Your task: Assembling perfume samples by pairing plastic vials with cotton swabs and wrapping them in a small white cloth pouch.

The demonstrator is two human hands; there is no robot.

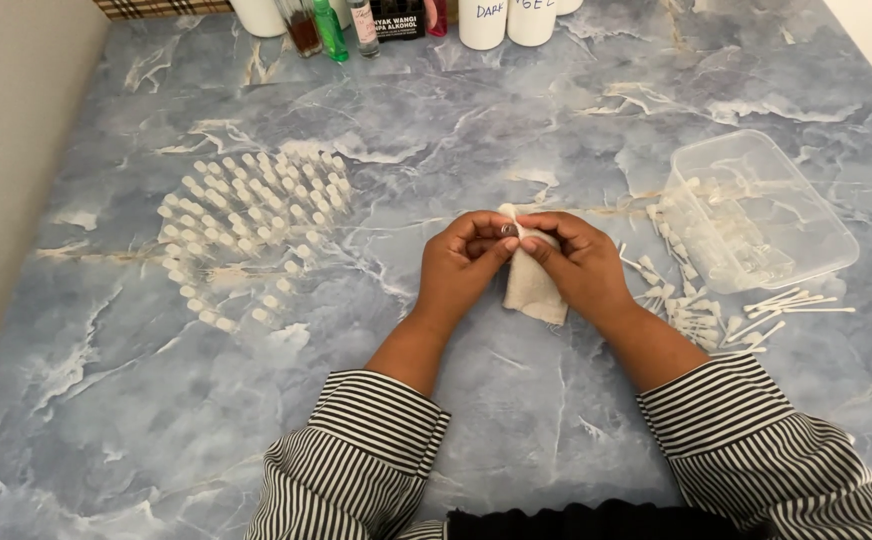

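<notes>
- your left hand (pixel 461 265) and right hand (pixel 578 262) meet at the middle of the tabletop (pixel 436 420), fingertips touching over a small white cloth (pixel 533 285).
- fingers of both hands are pressed together in a pinch at the cloth's top edge; there's a tiny dark-tipped piece (pixel 508 230) right between your thumbs, too small to tell what it is.
- the cloth hangs down from your fingertips and lies between the two palms, its lower end resting on the tabletop just below your right fingers.
- watch that pinch: the little piece is barely showing, and if either thumb eases off it could slip out and drop into the cloth folds or roll away on the marble pattern, where it'd be hard to spot.
- off to the left of your left fingers, well apart, stands a cluster of small white-capped vials (pixel 256 215), upright and packed close; a sweep of your striped sleeve (pixel 366 440) could topple a row like dominoes.
- right of your right fingers, near, lie loose white caps and thin sticks (pixel 756 315), scattered; your right wrist sits just beside them, so a sideways drag could scatter them further.
- beyond those, a clear plastic tub (pixel 766 215) lies tipped on its side, mouth towards your fingers, more small parts inside.
- far ahead of your fingertips, coloured bottles (pixel 331 25) and white containers (pixel 506 20) line the back edge, out of reach.
</notes>
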